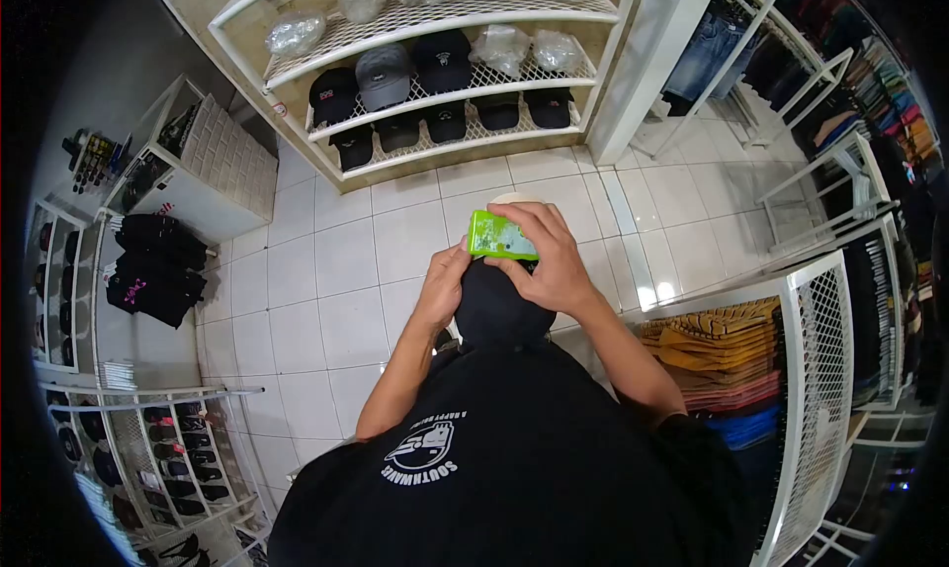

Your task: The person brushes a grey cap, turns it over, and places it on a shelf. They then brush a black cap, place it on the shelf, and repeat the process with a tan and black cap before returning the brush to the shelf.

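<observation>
A black cap [502,308] is held in front of my chest, below a bright green rectangular object [494,235] with a pale, worn-looking label. My right hand [541,251] is closed round the right side of the green object, thumb below and fingers over the top. At the left edge of the cap, my left hand [445,288] grips with its thumb up near the green object's left corner; its other fingers are mostly hidden. A small part of something pale [510,198] shows behind my right fingers, and I cannot make out what it is.
A white shelf unit [450,112] with dark caps and plastic-wrapped bundles stands ahead. To the right, folded trousers [717,359] fill a white mesh rack [822,345]. Black shirts [158,270] hang at left, above a cap rack [183,448]. The floor is white tile [341,320].
</observation>
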{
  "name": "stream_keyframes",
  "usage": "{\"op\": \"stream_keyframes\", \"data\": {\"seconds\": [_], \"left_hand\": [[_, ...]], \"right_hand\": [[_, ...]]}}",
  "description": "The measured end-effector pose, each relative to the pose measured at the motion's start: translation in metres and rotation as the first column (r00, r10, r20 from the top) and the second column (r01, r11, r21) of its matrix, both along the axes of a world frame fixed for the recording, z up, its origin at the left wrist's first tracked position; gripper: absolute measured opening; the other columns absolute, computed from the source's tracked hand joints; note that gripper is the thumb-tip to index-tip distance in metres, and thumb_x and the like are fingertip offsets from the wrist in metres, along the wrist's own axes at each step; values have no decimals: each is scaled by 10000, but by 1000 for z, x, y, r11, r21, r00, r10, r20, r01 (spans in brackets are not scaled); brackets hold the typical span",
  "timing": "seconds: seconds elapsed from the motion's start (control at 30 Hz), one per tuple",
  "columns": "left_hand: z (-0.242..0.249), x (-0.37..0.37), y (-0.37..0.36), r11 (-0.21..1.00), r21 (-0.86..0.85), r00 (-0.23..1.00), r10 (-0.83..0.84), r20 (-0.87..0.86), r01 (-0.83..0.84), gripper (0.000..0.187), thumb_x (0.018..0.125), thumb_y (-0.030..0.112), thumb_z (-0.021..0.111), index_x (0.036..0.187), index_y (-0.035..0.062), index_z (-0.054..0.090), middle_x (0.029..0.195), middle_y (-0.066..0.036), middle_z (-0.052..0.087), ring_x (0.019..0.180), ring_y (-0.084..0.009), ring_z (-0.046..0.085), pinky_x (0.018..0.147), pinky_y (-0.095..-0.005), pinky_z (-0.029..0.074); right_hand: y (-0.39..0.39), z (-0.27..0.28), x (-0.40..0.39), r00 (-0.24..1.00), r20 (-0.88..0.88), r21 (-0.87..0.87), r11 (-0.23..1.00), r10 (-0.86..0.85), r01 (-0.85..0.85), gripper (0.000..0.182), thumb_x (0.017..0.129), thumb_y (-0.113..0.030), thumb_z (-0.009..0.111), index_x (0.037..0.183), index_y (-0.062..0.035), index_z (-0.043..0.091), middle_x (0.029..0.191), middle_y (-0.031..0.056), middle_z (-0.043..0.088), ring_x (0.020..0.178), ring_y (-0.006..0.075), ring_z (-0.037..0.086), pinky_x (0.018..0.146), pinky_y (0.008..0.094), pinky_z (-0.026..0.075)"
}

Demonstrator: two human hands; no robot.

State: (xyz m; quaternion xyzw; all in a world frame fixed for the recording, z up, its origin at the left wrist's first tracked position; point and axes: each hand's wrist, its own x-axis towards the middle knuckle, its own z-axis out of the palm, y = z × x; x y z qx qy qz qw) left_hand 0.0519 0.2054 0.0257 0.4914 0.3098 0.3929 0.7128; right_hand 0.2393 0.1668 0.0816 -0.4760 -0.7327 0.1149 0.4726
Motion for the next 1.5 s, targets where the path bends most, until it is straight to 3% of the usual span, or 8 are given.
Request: {"op": "stream_keyframes", "data": {"seconds": [0.13,0.77,0.83,1.03,1.17,1.3,1.4,1.5], "left_hand": [[-9,-8,2,994,-69,996,-84,30,86,432,1101,331,459,1163,-35,682,1030,-35,709,897,-71,619,805,-239,511],[4,-6,-5,983,-166,984,-50,170,79,381,1089,307,484,1135,-25,664,980,-74,724,811,-108,684,744,-249,564],[-5,-8,-2,982,-174,985,-45,168,75,376,1090,304,483,1132,-24,663,976,-69,722,810,-104,680,741,-248,561],[2,-9,-6,984,-149,986,-72,150,95,368,1093,298,479,1134,-20,661,969,-48,712,816,-87,663,727,-241,553],[-5,-14,0,977,-166,983,-104,154,130,377,1094,301,476,1129,-24,664,985,-58,715,837,-92,669,747,-242,557],[4,-6,-5,972,-172,978,-135,157,161,380,1092,305,480,1117,-24,668,995,-62,717,843,-95,672,752,-246,559],[-4,-7,-2,979,-176,986,-73,151,100,382,1090,310,486,1112,-22,672,1002,-60,715,851,-91,667,753,-241,551],[-12,-10,-4,979,-149,983,-118,138,139,390,1090,315,486,1143,-24,672,1014,-58,713,868,-91,662,762,-234,541]], "right_hand": [[15,-15,25,914,-205,-147,934,-350,325,585,774,-122,808,1316,-82,591,1225,158,625,1173,372,564,1036,439,432],[-4,-43,24,896,-343,-210,953,-282,220,639,775,-41,826,1336,-47,520,1288,153,595,1215,280,575,1041,383,459],[-19,-25,13,998,-31,-37,998,-48,47,664,765,-49,837,1342,-41,509,1270,158,595,1200,292,578,1037,383,454],[0,-45,26,810,-479,-272,934,-339,231,645,729,-69,849,1306,-56,560,1236,162,607,1180,350,566,1033,420,438],[-23,-31,13,996,-70,-37,998,-62,60,607,790,-67,817,1322,-35,529,1233,181,603,1175,335,584,1010,401,461],[-2,-53,24,825,-470,-259,943,-312,209,639,755,-51,833,1321,-28,535,1239,173,607,1191,319,581,1046,408,438],[-22,-20,3,989,16,-7,990,-144,144,578,818,-54,773,1341,-20,529,1252,176,607,1180,305,597,1024,381,463],[-2,-35,16,920,-304,-166,965,-247,204,605,794,-117,802,1341,-62,549,1243,189,600,1167,382,572,1004,432,449]]}}
